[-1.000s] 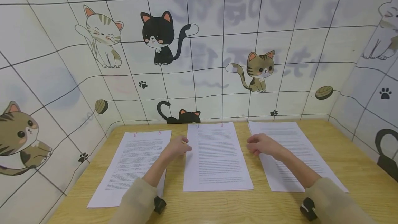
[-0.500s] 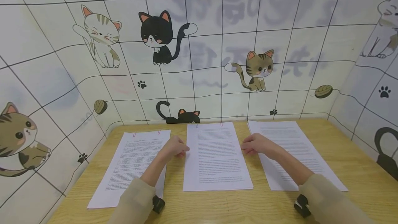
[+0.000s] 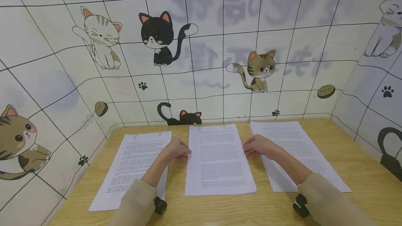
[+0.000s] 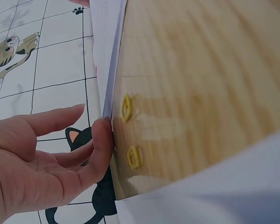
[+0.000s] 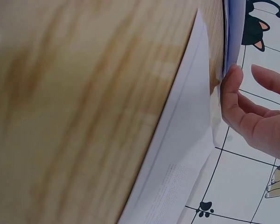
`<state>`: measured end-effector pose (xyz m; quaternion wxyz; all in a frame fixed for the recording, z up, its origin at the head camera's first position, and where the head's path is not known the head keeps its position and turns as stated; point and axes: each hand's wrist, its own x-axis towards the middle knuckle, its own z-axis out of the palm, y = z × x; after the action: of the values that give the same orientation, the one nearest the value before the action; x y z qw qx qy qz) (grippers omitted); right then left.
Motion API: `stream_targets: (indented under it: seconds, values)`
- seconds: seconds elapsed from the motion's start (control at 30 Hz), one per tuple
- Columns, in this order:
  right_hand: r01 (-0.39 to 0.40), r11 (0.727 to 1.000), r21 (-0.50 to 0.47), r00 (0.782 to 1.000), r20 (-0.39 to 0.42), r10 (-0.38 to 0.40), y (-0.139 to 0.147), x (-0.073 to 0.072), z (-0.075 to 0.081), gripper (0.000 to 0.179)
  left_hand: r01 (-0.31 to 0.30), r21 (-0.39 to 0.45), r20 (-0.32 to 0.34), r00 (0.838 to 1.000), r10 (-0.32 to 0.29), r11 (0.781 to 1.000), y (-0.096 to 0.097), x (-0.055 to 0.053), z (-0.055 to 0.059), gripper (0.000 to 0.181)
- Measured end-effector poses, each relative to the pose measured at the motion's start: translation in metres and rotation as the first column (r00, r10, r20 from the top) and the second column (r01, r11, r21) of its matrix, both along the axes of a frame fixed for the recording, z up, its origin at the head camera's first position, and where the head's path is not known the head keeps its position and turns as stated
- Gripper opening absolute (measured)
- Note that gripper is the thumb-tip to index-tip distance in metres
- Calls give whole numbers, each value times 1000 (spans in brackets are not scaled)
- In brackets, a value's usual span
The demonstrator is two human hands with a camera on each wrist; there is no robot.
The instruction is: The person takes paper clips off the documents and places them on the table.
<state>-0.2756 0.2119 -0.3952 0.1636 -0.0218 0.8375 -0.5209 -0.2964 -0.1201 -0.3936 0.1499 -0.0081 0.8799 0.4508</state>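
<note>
The middle stack of printed paper (image 3: 220, 170) lies between my hands, with a purplish paper clip (image 3: 199, 128) and a pink paper clip (image 3: 224, 126) on its far edge. My left hand (image 3: 177, 148) holds its left edge, curled fingertips against the side. In the left wrist view the thumb stands a little off the sheets. My right hand (image 3: 259, 145) holds the right edge the same way. In the right wrist view the edge (image 5: 231, 42) meets the curled fingers, bluish underneath. The fingertips' far sides are hidden.
A left stack of paper (image 3: 135, 163) bears two pink clips. A right stack of paper (image 3: 292, 149) lies partly under my right forearm. Two small yellow loops (image 4: 126, 108) are on the wooden table (image 3: 207, 212). The cat-print wall (image 3: 210, 97) rises behind.
My right hand has moved left to the middle stack's edge; the left hand has shifted slightly left and down. The stack's near edge has come a little closer. The other stacks stay put.
</note>
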Motion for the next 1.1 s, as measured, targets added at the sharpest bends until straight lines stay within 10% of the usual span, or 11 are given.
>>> stream_targets:
  seconds: [1.1]
  values:
    - [-45,998,41,996,-77,48,-7,10,6,19,62,85,27,998,-65,994,-1,8,3,12]
